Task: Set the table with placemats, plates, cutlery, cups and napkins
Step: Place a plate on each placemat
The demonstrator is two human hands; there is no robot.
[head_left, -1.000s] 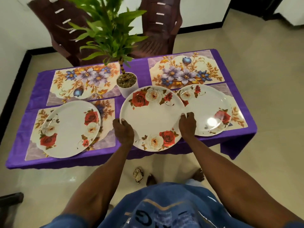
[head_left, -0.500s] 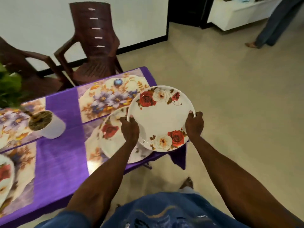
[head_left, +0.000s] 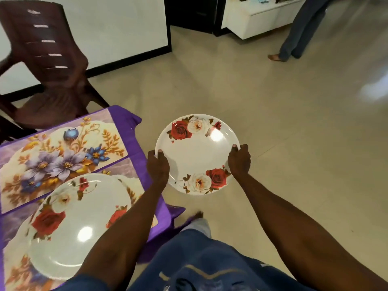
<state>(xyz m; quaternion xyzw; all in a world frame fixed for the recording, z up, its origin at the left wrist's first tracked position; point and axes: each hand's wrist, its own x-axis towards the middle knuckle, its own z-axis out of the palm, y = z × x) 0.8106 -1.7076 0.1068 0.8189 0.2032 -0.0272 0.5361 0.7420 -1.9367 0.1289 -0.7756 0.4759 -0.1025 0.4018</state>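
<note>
A person's left hand (head_left: 157, 164) and right hand (head_left: 239, 160) are grasping opposite edges of a rose-patterned plate (head_left: 197, 154), holding it level over the floor just beside the purple-clothed table (head_left: 136, 148), where another plate (head_left: 81, 223) is lying on a floral placemat (head_left: 19, 271).

No text, label or number is legible anywhere here.

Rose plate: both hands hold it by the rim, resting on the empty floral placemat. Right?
Not resting. The head view shows the rose plate held by its rim in the left hand and right hand, in the air over the floor, right of the empty floral placemat.
</note>
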